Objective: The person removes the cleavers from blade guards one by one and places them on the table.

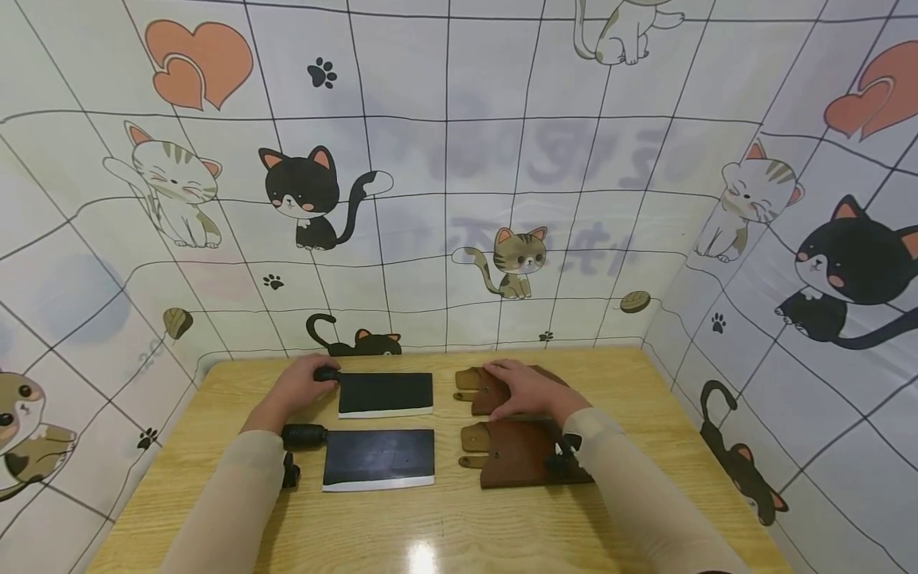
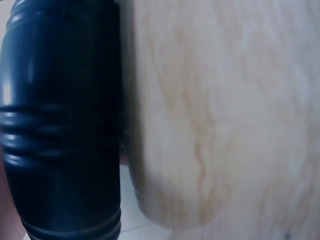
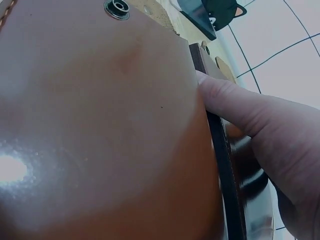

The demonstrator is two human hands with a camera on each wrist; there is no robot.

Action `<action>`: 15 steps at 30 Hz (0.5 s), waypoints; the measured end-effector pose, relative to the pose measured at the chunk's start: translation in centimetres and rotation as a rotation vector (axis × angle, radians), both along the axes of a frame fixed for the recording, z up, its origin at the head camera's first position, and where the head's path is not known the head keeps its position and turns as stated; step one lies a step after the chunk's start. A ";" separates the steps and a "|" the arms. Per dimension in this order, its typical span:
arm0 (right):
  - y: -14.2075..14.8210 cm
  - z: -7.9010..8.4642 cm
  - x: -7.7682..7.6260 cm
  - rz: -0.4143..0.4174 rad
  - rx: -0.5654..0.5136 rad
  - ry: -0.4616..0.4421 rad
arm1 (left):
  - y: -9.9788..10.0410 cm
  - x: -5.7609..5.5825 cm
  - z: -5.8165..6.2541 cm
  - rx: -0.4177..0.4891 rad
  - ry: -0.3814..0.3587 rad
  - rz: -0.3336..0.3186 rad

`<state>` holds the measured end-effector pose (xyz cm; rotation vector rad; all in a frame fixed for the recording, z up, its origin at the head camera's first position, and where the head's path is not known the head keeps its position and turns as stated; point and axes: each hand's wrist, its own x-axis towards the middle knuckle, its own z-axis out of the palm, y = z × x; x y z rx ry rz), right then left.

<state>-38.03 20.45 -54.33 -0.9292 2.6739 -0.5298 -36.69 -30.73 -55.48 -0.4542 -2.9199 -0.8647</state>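
Note:
Two cleavers lie flat at the middle left of the table, dark blades with pale edges toward me. My left hand point(image 1: 297, 388) holds the black handle of the far cleaver point(image 1: 386, 392). The near cleaver point(image 1: 380, 458) lies below it, its ridged handle point(image 2: 60, 185) filling the left of the left wrist view. Over the far brown leather sheath point(image 1: 487, 400) reaches my right hand point(image 1: 534, 392), gripping it across its width; the thumb point(image 3: 232, 100) touches its edge. The near leather sheath point(image 1: 519, 458) lies under the right wrist, its snap showing in the right wrist view.
The light wooden table point(image 1: 430, 530) carries both cleavers and both sheaths, laid in two rows. Behind and on both sides hangs a white gridded sheet point(image 1: 409, 287) printed with cartoon cats. Black wrist cameras sit close above the near cleaver's handle and near sheath.

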 end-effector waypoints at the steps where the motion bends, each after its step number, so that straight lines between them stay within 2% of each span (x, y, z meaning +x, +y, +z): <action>1: 0.0 0.0 0.0 0.003 0.000 0.003 | 0.0 0.0 0.0 0.000 0.002 0.002; 8: 0.5 -0.2 -0.4 0.008 -0.014 0.030 | 0.1 -0.3 -0.1 -0.070 0.061 -0.001; 15: 1.1 0.8 -0.2 -0.018 -0.066 0.076 | 0.5 0.2 1.0 -0.107 0.117 -0.020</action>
